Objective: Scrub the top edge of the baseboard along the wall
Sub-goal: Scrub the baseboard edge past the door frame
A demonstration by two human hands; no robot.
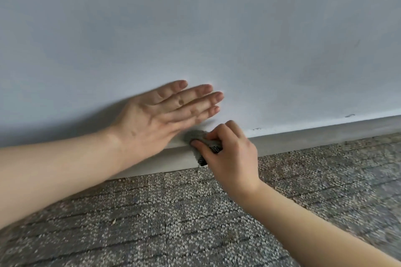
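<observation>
A pale grey baseboard runs along the foot of the white wall, rising towards the right. My right hand grips a small grey scrubbing cloth with a dark woven patch and holds it against the baseboard's top edge near the middle of the view. My left hand lies flat on the wall just above and left of the cloth, fingers straight and pointing right. The left forearm covers the baseboard's left stretch.
Grey speckled carpet with dark seam lines fills the floor below the baseboard. A few small dark marks sit on the wall just above the baseboard to the right.
</observation>
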